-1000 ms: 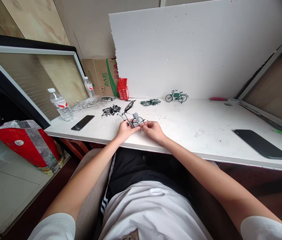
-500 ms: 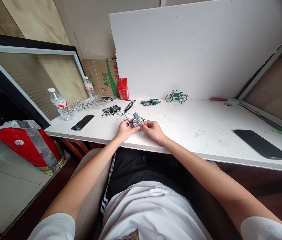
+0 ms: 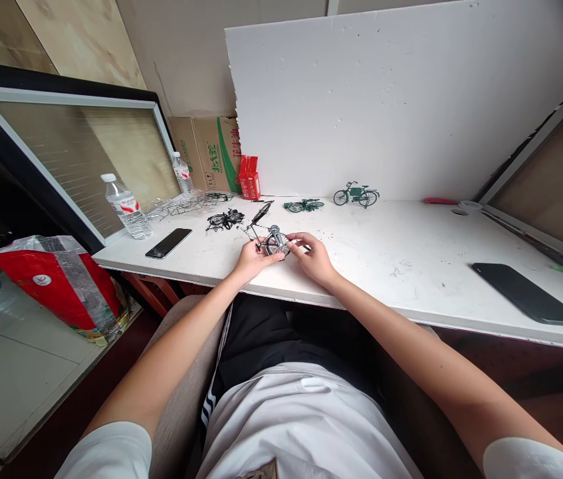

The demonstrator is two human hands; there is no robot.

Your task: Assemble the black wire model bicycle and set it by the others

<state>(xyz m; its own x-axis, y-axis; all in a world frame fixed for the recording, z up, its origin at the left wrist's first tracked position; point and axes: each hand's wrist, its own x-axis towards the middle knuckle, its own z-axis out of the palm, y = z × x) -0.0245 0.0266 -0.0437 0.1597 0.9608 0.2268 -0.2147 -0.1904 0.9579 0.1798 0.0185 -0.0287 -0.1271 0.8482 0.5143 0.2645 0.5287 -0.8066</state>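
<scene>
A black and silver model bicycle [image 3: 276,241] is tilted just above the front part of the white table, one wheel towards me and the other pointing up and away. My left hand [image 3: 252,262] is closed on it, with the thumb along the near wheel. At that wheel's right edge are the thumb and index finger of my right hand [image 3: 314,258], bent round and touching it; whether a small part sits between them is too fine to see. Behind lie a bundle of black model bicycle parts [image 3: 225,219] and a flat green model bicycle [image 3: 304,205]. Another green model bicycle [image 3: 355,194] stands upright.
On the left are a phone [image 3: 168,243], two water bottles [image 3: 126,211] and thin wire frames [image 3: 176,204]. A red box [image 3: 249,178] and a carton [image 3: 211,156] stand behind. A dark phone [image 3: 529,293] lies at the right. A white foam board [image 3: 361,100] backs the table [image 3: 385,266].
My right hand's fingers have loosened and lifted slightly at the near wheel. The left hand keeps its hold on the model bicycle. The whole view has shifted a little.
</scene>
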